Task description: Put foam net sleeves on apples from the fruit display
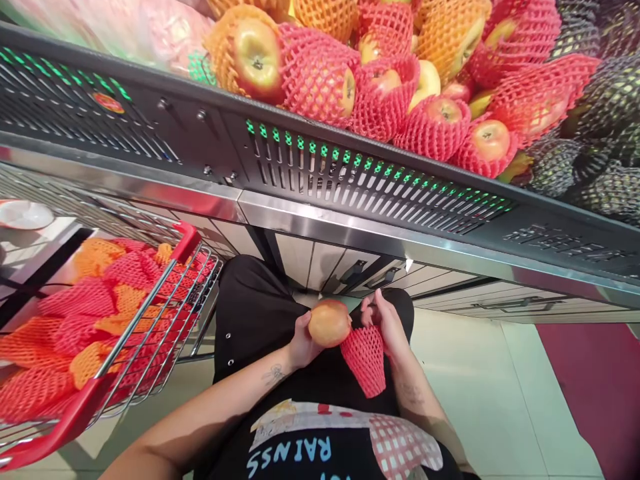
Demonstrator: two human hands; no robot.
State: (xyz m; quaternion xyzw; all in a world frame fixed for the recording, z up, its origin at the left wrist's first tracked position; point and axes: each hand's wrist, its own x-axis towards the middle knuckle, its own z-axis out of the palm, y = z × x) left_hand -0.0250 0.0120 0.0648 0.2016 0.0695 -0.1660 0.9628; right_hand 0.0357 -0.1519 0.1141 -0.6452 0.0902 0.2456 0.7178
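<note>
My left hand (304,341) is closed around a yellow-red apple (330,323), held bare above my lap. Just right of the apple hangs a pink foam net sleeve (365,360), its upper edge close to the fruit. My right hand (385,320) has its fingers curled at the top of this sleeve and appears to grip it; the exact contact is partly hidden. The sleeve looks slack, narrowing toward its lower end.
Ahead stands a produce shelf with a black slotted front (370,173), holding apples in pink and orange nets (320,73) and dark-netted fruit (610,100). On the left, a red-handled shopping cart (65,427) contains many loose foam nets (80,297).
</note>
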